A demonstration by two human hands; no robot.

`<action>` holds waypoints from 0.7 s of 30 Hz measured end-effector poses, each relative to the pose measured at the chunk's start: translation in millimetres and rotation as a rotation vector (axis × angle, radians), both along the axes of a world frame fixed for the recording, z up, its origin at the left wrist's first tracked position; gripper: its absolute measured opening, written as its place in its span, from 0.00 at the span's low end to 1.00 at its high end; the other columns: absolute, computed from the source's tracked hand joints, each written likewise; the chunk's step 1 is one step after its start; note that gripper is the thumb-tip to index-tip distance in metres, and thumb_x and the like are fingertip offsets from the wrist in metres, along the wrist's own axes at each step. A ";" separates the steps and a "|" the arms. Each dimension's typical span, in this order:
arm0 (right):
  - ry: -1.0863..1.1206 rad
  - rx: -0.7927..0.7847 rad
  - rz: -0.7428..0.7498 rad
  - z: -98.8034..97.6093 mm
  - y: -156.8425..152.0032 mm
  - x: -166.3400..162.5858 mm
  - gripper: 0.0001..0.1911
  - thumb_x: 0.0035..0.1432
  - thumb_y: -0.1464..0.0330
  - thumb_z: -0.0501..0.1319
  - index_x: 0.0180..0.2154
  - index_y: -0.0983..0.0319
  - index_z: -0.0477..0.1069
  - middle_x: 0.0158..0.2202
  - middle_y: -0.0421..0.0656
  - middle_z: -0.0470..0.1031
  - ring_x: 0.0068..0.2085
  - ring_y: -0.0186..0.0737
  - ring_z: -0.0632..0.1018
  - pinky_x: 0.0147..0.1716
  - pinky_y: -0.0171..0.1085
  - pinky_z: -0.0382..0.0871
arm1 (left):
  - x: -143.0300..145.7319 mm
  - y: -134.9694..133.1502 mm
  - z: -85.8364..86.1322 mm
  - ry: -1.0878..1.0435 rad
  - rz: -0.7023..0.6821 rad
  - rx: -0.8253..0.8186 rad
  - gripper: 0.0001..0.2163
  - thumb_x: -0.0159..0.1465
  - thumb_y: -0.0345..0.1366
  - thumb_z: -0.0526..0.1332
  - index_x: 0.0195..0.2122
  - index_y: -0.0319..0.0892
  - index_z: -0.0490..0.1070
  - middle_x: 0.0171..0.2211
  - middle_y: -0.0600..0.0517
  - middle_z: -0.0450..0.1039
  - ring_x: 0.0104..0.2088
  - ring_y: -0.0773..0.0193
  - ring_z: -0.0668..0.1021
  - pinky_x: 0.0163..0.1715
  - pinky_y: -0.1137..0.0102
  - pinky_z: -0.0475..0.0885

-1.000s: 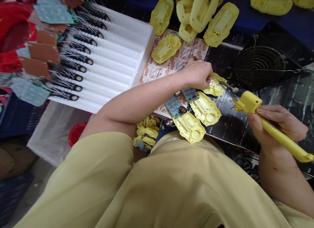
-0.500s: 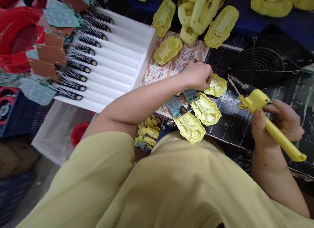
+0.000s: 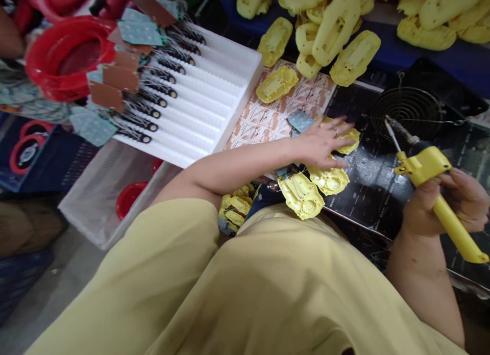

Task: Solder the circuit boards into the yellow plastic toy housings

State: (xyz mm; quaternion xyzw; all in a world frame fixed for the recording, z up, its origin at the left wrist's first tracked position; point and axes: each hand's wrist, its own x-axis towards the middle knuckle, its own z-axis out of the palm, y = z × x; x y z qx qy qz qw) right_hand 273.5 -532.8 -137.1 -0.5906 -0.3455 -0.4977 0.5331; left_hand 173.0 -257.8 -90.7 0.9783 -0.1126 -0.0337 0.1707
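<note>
The left hand (image 3: 320, 143) is lying flat with its fingers spread over a row of yellow plastic shells (image 3: 328, 179) near the front edge of the bench, pressing down on them rather than pinching anything; its palm is hiding most of the middle shell, and a further shell (image 3: 349, 139) is peeking out beyond the fingertips. Just nearer than that hand, another shell (image 3: 301, 194) is lying open with thin wires and a round speaker grille showing, though the wiring is too fine to follow. A small greenish circuit board (image 3: 300, 121) is sitting just left of the hand, partly covered by the wrist. To the right of the hand, well apart from it, the right hand (image 3: 447, 199) is wrapping closed around the yellow soldering iron (image 3: 432, 184), whose metal tip (image 3: 392, 130) is pointing up toward a black wire fan guard (image 3: 408, 110); the handle's end is running almost to the picture's right edge. Left of the flat hand, a white foam tray (image 3: 214, 107) is holding rows of black parts with boards and wires, blurred and hard to tell apart. Beyond the hand, a heap of yellow shells (image 3: 337, 33) is being cut off by the top edge. A red ring-shaped thing (image 3: 67, 56) is sitting far left of the hand, beyond the tray, and the person's pale yellow shirt (image 3: 245, 294) is blocking the bench's near edge.
</note>
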 end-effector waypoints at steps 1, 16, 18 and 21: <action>-0.023 0.031 0.010 0.8 2.2 2.5 0.18 0.64 0.49 0.78 0.48 0.51 0.88 0.30 0.40 0.82 0.25 0.41 0.78 0.24 0.42 0.73 | -7.6 0.4 -3.1 0.026 -0.027 0.008 0.33 0.74 0.55 0.61 0.77 0.47 0.70 0.83 0.40 0.58 0.83 0.34 0.59 0.79 0.35 0.54; -0.094 0.133 0.078 -18.5 1.9 25.0 0.22 0.56 0.42 0.79 0.41 0.50 0.86 0.27 0.41 0.79 0.21 0.42 0.72 0.23 0.48 0.70 | -257.7 54.6 10.3 -0.029 -0.101 0.080 0.21 0.74 0.54 0.58 0.56 0.54 0.86 0.48 0.49 0.91 0.42 0.53 0.88 0.45 0.56 0.84; -0.088 0.124 0.088 -18.8 2.8 24.8 0.22 0.57 0.42 0.78 0.43 0.50 0.87 0.27 0.41 0.79 0.21 0.42 0.72 0.22 0.47 0.70 | -268.3 51.8 11.5 0.025 -0.063 0.031 0.21 0.77 0.55 0.55 0.55 0.57 0.86 0.42 0.53 0.92 0.34 0.57 0.86 0.36 0.61 0.82; -0.072 0.109 0.085 -19.2 2.8 22.5 0.22 0.57 0.42 0.76 0.45 0.48 0.88 0.27 0.41 0.81 0.19 0.43 0.73 0.18 0.44 0.67 | -243.9 57.7 23.8 0.140 0.007 -0.062 0.25 0.78 0.55 0.50 0.53 0.55 0.87 0.42 0.53 0.92 0.35 0.58 0.87 0.37 0.63 0.82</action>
